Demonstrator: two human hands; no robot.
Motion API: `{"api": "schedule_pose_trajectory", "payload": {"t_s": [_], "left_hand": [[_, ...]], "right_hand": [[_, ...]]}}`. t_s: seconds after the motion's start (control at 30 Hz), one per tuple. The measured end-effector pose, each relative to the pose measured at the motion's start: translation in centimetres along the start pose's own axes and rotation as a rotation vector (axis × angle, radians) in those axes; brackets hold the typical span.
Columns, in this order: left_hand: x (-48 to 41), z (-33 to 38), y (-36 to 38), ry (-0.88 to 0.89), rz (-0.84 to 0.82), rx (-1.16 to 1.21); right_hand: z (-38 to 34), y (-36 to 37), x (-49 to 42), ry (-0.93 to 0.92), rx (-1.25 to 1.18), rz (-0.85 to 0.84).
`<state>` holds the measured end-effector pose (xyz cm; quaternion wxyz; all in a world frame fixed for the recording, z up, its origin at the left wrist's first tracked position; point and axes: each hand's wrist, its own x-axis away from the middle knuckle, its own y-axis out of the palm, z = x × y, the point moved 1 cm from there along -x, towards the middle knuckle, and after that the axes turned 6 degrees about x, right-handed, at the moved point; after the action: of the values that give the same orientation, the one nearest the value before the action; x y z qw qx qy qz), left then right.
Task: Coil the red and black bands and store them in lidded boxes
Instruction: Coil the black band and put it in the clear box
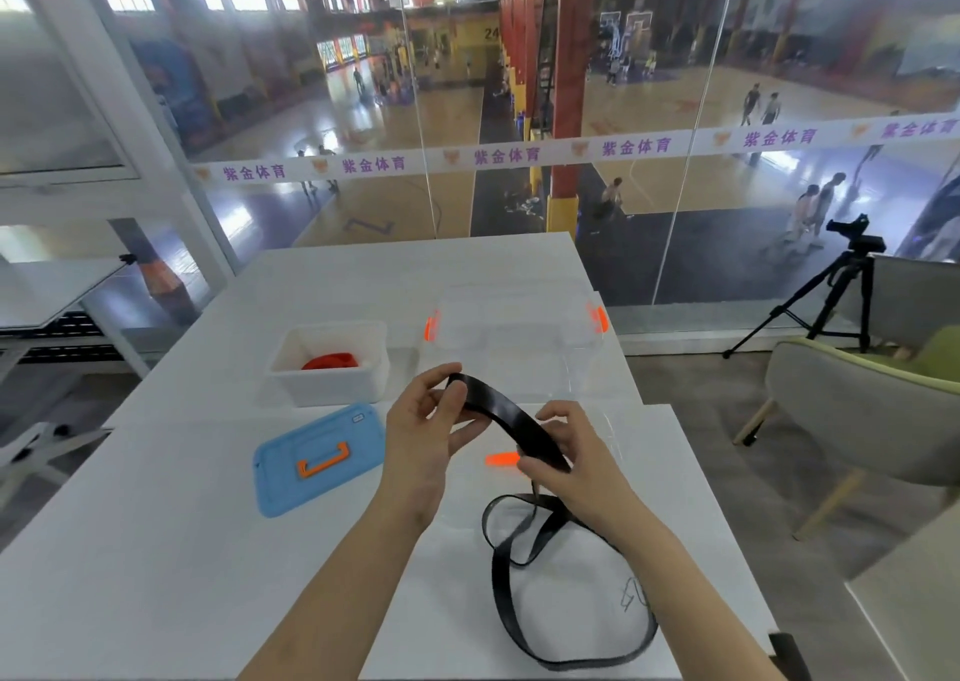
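Black band being started into its coil!

The black band is being pinched at its end by the left hand fingers and gripped further along by the right hand fingers, both closed on it. It looks light, limp and slick, its slack trailing below the fingers onto the counter.

Two bare forearms, no sleeves. Left hand, right hand: no gloves, rings, watch; short nails.
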<state>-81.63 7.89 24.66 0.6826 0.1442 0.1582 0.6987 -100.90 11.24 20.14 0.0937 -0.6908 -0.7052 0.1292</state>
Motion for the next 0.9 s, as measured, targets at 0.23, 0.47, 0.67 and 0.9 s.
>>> {"api": "schedule_pose_trajectory", "payload": {"t_s": [0.23,0.47,0.67,0.9], "left_hand": [[-0.8,0.1,-1.5,-0.012,0.061,-0.018],[-1.0,-0.5,-3.1,-0.115,0.011,-0.366],[-1.2,0.1,-3.1,0.060,-0.147,-0.722],[-0.4,-0.8,-1.4,-0.017,-0.355,-0.696]], "right_hand": [[1.1,0.3,-0.5,-0.048,-0.061,0.169],[0.0,-0.7,-1.1,-0.091,-0.186,0.232],[-1.1,-1.1,-1.2,-0.077,-0.151,0.161],[-1.8,-1.1,-1.0,-0.152,-0.036,0.073]]}}
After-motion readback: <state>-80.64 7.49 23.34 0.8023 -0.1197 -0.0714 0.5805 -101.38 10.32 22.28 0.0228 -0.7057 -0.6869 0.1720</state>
